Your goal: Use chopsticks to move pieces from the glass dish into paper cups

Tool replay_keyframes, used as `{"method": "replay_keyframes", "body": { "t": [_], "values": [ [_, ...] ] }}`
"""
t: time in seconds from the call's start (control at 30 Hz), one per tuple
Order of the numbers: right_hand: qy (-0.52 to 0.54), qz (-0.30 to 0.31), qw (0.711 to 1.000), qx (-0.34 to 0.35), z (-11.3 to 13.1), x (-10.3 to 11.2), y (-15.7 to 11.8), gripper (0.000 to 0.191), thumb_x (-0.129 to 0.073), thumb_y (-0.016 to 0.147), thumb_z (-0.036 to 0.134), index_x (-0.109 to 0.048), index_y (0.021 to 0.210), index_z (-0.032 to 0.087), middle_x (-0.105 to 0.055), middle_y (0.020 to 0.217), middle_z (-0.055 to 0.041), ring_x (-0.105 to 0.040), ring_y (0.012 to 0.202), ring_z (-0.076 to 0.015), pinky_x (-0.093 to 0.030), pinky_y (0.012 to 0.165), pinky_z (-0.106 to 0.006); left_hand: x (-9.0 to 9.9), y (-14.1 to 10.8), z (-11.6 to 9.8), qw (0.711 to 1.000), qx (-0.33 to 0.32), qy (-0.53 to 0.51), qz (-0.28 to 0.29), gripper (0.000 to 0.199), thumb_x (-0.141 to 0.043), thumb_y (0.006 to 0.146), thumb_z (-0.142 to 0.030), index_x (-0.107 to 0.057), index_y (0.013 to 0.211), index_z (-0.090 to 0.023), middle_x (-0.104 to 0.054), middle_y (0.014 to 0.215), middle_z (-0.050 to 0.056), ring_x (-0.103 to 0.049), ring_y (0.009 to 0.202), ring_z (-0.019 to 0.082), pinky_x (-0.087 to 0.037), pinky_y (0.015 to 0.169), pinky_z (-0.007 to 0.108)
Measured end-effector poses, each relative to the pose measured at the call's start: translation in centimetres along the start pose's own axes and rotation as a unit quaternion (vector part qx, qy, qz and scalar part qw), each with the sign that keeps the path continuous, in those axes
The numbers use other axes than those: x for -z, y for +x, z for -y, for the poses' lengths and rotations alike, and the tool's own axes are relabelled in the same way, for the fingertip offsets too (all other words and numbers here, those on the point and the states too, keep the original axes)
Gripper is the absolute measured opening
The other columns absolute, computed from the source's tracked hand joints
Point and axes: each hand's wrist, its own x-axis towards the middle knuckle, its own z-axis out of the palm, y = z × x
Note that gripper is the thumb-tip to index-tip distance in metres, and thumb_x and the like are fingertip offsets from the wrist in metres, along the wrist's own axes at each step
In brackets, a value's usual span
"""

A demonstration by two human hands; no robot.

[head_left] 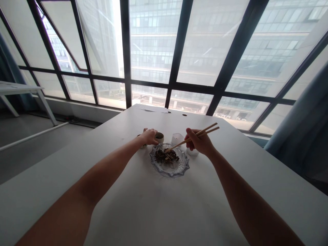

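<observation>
My right hand (201,141) is closed around a pair of wooden chopsticks (179,144), their tips down in a heap of dark, striped pieces that look like seeds (165,155). The heap lies on a clear glass plate (180,167) with a scalloped edge. At the plate's far left side, my left hand (150,136) grips a small round cup (159,137), thumb in front and fingers behind. Another small cup (142,146) is partly hidden by my left wrist. Beyond the plate stands a frosted glass cup (177,138); a second clear cup (192,152) sits below my right hand.
Everything stands on a white table (164,205), with a pale sheet (151,108) and two dark round holes near its far edge. Large windows rise behind it. Another white table (17,88) is at left, and a blue-grey curtain (299,130) hangs at right.
</observation>
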Motion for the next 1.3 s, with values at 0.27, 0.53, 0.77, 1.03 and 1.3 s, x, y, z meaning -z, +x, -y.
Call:
{"method": "replay_keyframes", "body": {
  "t": [0.27,0.53,0.77,1.03,1.3],
  "values": [
    [-0.066,0.131,0.989,0.022,0.9,0.4,-0.7,0.058,-0.058,0.084,0.071,-0.061,0.063,0.017,-0.062,0.047,-0.0020,-0.053,0.036,-0.0093,-0.039,0.036,-0.019,0.4,-2.5,1.0,0.998,0.020,-0.050,-0.034,0.079,-0.059,0.084,-0.056,-0.038,0.149,-0.015,-0.049,0.151,0.019,-0.042,0.140,0.035,-0.018,0.119,0.057],
    [-0.076,0.171,0.982,0.027,0.7,0.2,-0.7,0.051,-0.061,0.085,0.064,-0.061,0.064,0.018,-0.064,0.050,-0.0018,-0.056,0.038,-0.0107,-0.042,0.037,-0.019,-2.7,-8.2,4.5,0.962,0.093,-0.150,-0.211,0.072,-0.058,0.084,-0.061,-0.050,0.139,-0.015,-0.056,0.142,0.019,-0.050,0.134,0.036,-0.036,0.113,0.053],
    [-0.075,0.163,0.984,0.018,1.0,0.1,-0.8,0.052,-0.062,0.084,0.065,-0.062,0.064,0.017,-0.064,0.049,-0.0024,-0.057,0.037,-0.0116,-0.043,0.036,-0.020,-5.4,-9.0,5.3,0.921,0.124,-0.304,-0.211,0.088,-0.061,0.077,-0.070,-0.047,0.139,-0.010,-0.064,0.132,0.021,-0.062,0.122,0.032,-0.048,0.106,0.043],
    [-0.046,0.144,0.988,-0.011,1.1,0.0,-0.8,0.056,-0.066,0.078,0.070,-0.063,0.061,0.017,-0.062,0.045,-0.0020,-0.055,0.034,-0.0110,-0.043,0.034,-0.019,-5.4,-9.0,5.3,0.918,0.115,-0.312,-0.216,0.078,-0.062,0.078,-0.067,-0.052,0.134,-0.014,-0.068,0.125,0.017,-0.066,0.114,0.030,-0.051,0.102,0.043],
    [-0.032,0.126,0.991,-0.023,1.1,0.2,-0.7,0.060,-0.065,0.075,0.075,-0.062,0.059,0.017,-0.061,0.043,-0.0021,-0.054,0.032,-0.0104,-0.041,0.032,-0.018,-5.6,-9.1,5.2,0.919,0.116,-0.310,-0.216,0.079,-0.061,0.078,-0.070,-0.052,0.135,-0.016,-0.066,0.129,0.016,-0.063,0.119,0.031,-0.048,0.105,0.045]
  ]
}}
